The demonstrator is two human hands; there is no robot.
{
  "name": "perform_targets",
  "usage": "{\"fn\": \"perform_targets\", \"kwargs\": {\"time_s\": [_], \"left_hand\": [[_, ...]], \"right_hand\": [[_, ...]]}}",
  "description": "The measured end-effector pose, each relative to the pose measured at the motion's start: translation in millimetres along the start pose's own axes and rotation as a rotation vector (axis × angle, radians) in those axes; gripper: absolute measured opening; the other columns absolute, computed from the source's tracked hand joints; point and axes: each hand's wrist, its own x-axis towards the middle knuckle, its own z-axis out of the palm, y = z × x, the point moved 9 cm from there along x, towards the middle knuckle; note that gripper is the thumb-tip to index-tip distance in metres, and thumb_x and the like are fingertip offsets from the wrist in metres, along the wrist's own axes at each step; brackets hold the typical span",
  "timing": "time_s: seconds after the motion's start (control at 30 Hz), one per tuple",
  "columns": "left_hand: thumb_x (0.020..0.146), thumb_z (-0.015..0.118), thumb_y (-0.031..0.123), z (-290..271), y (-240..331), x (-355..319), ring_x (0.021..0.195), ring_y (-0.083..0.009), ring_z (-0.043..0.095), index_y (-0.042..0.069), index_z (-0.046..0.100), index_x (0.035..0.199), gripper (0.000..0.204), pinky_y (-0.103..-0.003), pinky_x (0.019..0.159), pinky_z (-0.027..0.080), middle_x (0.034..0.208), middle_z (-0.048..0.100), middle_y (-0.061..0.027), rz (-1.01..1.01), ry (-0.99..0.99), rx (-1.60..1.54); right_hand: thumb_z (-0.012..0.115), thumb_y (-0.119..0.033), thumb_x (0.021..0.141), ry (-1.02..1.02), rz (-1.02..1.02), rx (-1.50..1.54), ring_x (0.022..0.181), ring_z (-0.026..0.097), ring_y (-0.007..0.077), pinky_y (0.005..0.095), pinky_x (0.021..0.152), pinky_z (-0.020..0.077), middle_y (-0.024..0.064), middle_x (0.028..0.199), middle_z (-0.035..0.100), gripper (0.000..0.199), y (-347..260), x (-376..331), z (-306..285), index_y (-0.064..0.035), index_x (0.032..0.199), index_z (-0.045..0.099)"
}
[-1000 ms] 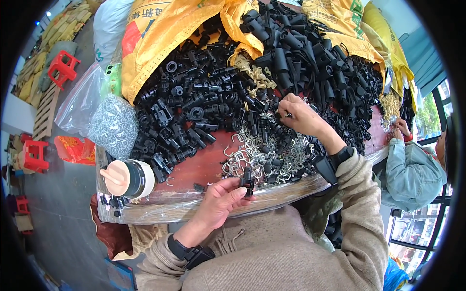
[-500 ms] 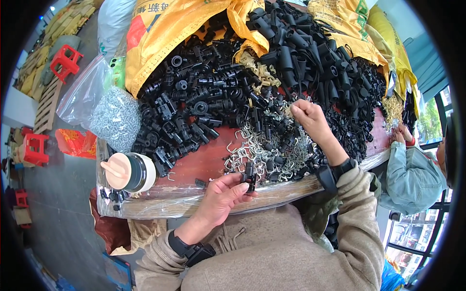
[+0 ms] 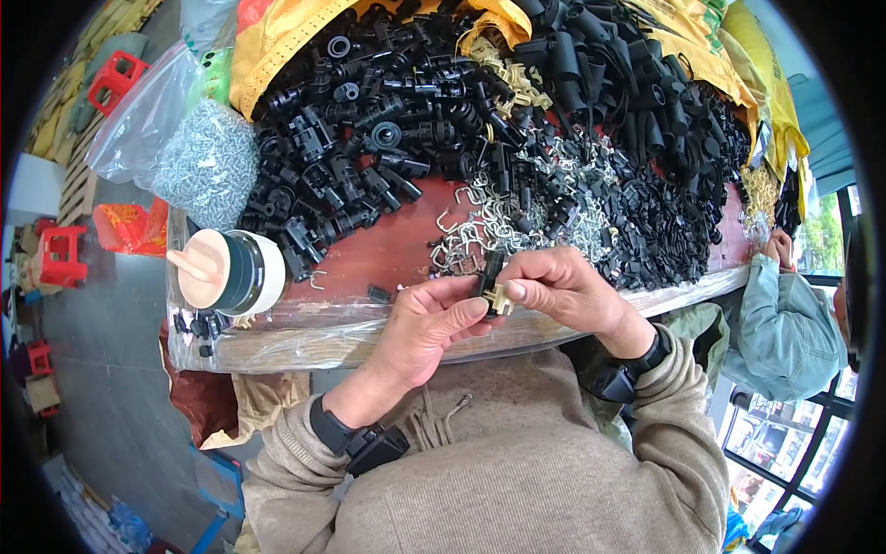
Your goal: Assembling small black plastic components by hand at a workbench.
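Observation:
Over the table's front edge, my left hand (image 3: 426,323) is closed on a small black plastic part (image 3: 492,268), held roughly upright between thumb and fingers. My right hand (image 3: 570,294) pinches a small cream-coloured plastic clip (image 3: 501,300) against the side of that black part. How far the clip sits in the part is hidden by my fingers. Just beyond my hands lies a pile of bent silver metal hooks (image 3: 472,231). More cream clips (image 3: 517,81) are heaped farther back, between black parts.
Black cylindrical fittings (image 3: 383,136) fill the left of the table (image 3: 369,257); black tubes (image 3: 591,65) lie at the back right. A lidded cup (image 3: 221,270) stands near the left corner by a bag of screws (image 3: 205,166). A co-worker (image 3: 784,319) sits at the right.
My right hand has come back from the pile toward me, bringing the cream clip to the black part in my left hand. The view has shifted slightly.

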Motion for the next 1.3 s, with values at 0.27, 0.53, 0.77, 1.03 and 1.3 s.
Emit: {"fn": "perform_targets", "kwargs": {"time_s": [0.27,0.53,0.77,1.03,1.3], "left_hand": [[0.080,0.058,0.011,4.2,-0.2,0.3,0.079,-0.0186,0.061,0.000,0.055,0.103,0.025,-0.026,0.071,0.051,0.092,0.061,-0.0081,-0.026,-0.014,0.011],[0.079,0.058,0.010,3.1,1.0,-1.2,0.076,-0.0157,0.061,-0.003,0.055,0.102,0.026,-0.024,0.068,0.051,0.091,0.061,-0.0082,-0.059,-0.041,0.026],[0.078,0.055,0.012,3.5,2.9,-0.8,0.075,-0.0185,0.061,-0.004,0.055,0.099,0.026,-0.025,0.065,0.052,0.085,0.060,-0.0133,-0.033,-0.017,0.096],[0.078,0.058,0.011,3.8,4.7,-0.3,0.076,-0.0148,0.061,-0.002,0.056,0.098,0.024,-0.024,0.066,0.051,0.088,0.061,-0.0080,0.000,-0.031,0.042],[0.079,0.059,0.011,10.4,6.9,-2.7,0.078,-0.0138,0.060,0.000,0.056,0.100,0.024,-0.023,0.070,0.050,0.090,0.061,-0.0067,0.032,-0.018,0.050]], "right_hand": [[0.056,-0.017,0.083,0.266,0.086,-0.037,0.058,0.043,0.0047,0.0194,0.050,0.0347,-0.0016,0.065,0.049,0.018,12.5,-12.7,-4.0,-0.0012,0.076,0.050],[0.060,-0.006,0.076,0.517,-0.129,-0.568,0.054,0.043,0.0071,0.0208,0.047,0.0342,0.0008,0.063,0.047,0.009,-6.9,-41.4,-37.3,-0.0025,0.077,0.052],[0.060,-0.011,0.073,0.759,-0.003,-1.414,0.060,0.052,0.0260,0.0329,0.054,0.0415,0.0099,0.073,0.051,0.013,-3.2,-84.8,-97.8,-0.0016,0.081,0.056],[0.061,-0.012,0.073,0.701,0.158,-1.342,0.060,0.053,0.0238,0.0341,0.054,0.0410,0.0073,0.070,0.053,0.016,21.7,-84.3,-118.8,-0.0003,0.082,0.055],[0.061,-0.009,0.077,0.631,-0.016,0.390,0.060,0.047,0.0064,0.0217,0.051,0.0359,-0.0002,0.070,0.054,0.012,40.7,-70.2,-74.7,-0.0014,0.083,0.053]]}}
